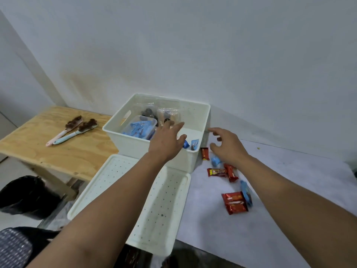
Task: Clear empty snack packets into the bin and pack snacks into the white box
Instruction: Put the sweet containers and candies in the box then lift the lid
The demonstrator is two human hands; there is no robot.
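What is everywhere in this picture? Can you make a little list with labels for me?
white box: open, on the table, holds a clear tub of blue packets and clear bags
lid: lies flat in front of the box
left hand: open, over the box
right hand: open, fingers loosely curled, above the table right of the box
loose snacks: red packets and blue packets on the white table
bin: black, on the floor, left
brushes: two, on the wooden table
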